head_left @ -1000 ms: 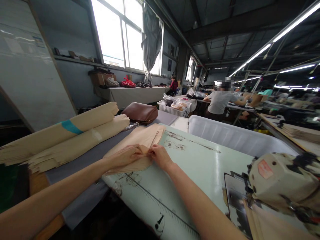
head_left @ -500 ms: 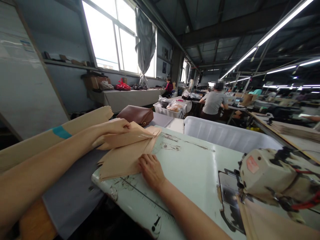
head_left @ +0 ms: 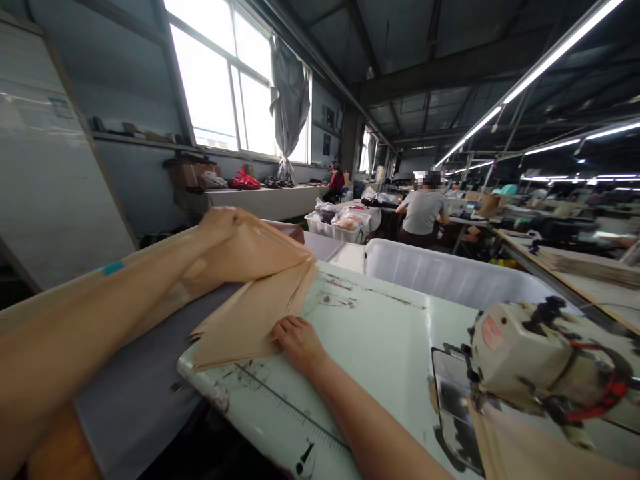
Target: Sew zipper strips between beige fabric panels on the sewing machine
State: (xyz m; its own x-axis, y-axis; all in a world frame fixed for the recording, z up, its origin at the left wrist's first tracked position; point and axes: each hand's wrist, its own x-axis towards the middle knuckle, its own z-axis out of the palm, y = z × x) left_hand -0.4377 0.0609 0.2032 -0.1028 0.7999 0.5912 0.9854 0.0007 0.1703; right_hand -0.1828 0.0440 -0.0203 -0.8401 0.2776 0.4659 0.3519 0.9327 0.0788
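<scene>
A stack of tan fabric pieces (head_left: 240, 327) lies on the left part of the pale green sewing table (head_left: 380, 347). My left hand (head_left: 223, 223) is closed on one tan fabric piece (head_left: 260, 253) and holds it lifted above the stack, its far edge still meeting the pile. My right hand (head_left: 297, 341) rests flat on the near right corner of the stack, fingers spread, pressing it down. A beige sewing machine head (head_left: 530, 360) stands at the right.
A white plastic bin (head_left: 450, 273) sits behind the table. Rolled tan material (head_left: 80, 287) and a brown bag (head_left: 295, 232) lie on the grey surface at left. A printed ruler (head_left: 295, 417) runs along the table's front. A person in a grey shirt (head_left: 423, 210) works farther back.
Both hands were together on the stack's near edge. My left hand has since peeled off the top piece and raised it up and leftward, while my right hand settled flat on the stack.
</scene>
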